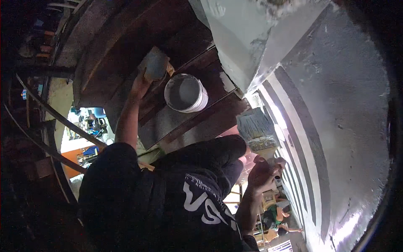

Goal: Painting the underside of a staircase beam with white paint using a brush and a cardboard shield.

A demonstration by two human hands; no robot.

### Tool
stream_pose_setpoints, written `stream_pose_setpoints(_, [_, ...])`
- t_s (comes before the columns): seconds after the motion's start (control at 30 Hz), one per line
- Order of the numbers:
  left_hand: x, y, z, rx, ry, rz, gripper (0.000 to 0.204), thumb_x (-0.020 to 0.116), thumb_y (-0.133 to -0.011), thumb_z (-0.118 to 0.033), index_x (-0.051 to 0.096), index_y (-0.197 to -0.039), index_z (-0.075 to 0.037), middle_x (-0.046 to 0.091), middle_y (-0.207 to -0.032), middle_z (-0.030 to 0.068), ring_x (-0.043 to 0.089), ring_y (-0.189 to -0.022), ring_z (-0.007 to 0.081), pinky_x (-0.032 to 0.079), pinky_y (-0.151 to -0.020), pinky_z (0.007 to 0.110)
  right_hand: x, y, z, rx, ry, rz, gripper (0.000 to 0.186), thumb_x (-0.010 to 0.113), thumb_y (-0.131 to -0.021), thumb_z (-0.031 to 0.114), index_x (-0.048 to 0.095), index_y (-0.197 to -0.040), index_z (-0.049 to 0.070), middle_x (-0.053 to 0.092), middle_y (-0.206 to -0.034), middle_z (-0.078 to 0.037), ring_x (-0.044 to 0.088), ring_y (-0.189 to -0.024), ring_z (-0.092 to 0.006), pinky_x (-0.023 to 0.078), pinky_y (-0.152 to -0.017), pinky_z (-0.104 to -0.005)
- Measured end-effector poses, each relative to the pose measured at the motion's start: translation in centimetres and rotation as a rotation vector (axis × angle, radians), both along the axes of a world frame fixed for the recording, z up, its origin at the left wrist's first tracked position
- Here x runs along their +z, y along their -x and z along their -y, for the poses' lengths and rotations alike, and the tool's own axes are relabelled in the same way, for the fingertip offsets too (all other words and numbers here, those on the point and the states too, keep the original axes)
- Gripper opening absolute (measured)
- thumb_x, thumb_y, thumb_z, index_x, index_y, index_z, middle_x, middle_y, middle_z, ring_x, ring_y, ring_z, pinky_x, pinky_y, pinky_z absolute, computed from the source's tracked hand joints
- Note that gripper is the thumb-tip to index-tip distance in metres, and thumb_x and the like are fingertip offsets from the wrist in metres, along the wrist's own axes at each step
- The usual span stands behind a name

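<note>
My left hand (140, 84) reaches forward and grips a grey-green block-shaped sponge or float (154, 64), held over the dark wooden planks (197, 122). My right hand (262, 172) is closed on the handle of a wide flat brush (256, 130) whose bristles are loaded with grey mix. The brush is held close to the grey wall (344, 105), beside its pale and dark vertical bands. A white bucket (186, 93) with grey mix inside stands on the planks between the two hands. My black shirt (168, 197) fills the lower middle of the view.
A pale grey plastered block (252, 33) juts out above the bucket. Curved dark poles (46, 109) run along the left. Through gaps below the planks the ground lies far down, with a person (277, 218) and bright objects (90, 124) on it.
</note>
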State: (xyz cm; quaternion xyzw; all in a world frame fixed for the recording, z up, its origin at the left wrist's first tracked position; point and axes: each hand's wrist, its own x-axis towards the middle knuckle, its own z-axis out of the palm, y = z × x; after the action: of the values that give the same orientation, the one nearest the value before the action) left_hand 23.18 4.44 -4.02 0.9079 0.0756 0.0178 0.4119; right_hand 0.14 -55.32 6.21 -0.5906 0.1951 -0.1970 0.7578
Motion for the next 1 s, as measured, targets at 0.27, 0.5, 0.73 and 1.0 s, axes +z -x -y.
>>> stream_pose_setpoints(0.27, [1.0,0.3,0.9,0.196,0.713,0.001,0.049,0.061,-0.102,-0.034,0.052,-0.138,-0.002,0.054,-0.14,0.0157,0.057,-0.126,0.0239,0.051,-0.099,0.046,-15.0,-2.0,-1.4,-0.033,0.037,0.463,0.052,0.061,-0.099,0.052,0.045,-0.105,0.003,0.056,-0.089,-0.01,0.064,-0.074,-0.0235,0.057,-0.066,-0.0335])
stream_pose_setpoints(0.5, [0.9,-1.1,0.7,0.056,0.875,-0.084,0.045,0.06,-0.101,-0.029,0.051,-0.137,-0.003,0.058,-0.13,0.0158,0.063,-0.113,0.0287,0.055,-0.095,0.04,-18.1,-5.7,-4.1,-0.148,0.247,0.617,0.053,0.06,-0.099,0.054,0.049,-0.098,0.002,0.059,-0.09,-0.015,0.067,-0.07,-0.0275,0.061,-0.069,-0.0401])
stream_pose_setpoints(0.73, [-1.2,-11.4,3.9,-0.343,1.252,-0.364,0.037,0.06,-0.099,-0.026,0.056,-0.126,-0.002,0.066,-0.116,0.0141,0.069,-0.096,0.0265,0.058,-0.087,0.045,-5.7,-9.1,-8.6,-0.334,0.871,0.857,0.047,0.07,-0.094,0.049,0.057,-0.1,0.004,0.069,-0.085,-0.016,0.065,-0.078,-0.0318,0.055,-0.072,-0.0417])
stream_pose_setpoints(1.0, [-0.5,-12.4,8.7,-0.532,1.313,-0.221,0.024,0.056,-0.103,-0.025,0.065,-0.114,-0.006,0.072,-0.098,0.0081,0.07,-0.092,0.0242,0.054,-0.093,0.048,13.1,-8.9,-14.5,-0.536,1.921,0.533,0.033,0.087,-0.071,0.013,0.073,-0.1,0.006,0.072,-0.104,-0.014,0.069,-0.098,-0.03,0.057,-0.084,-0.0408])
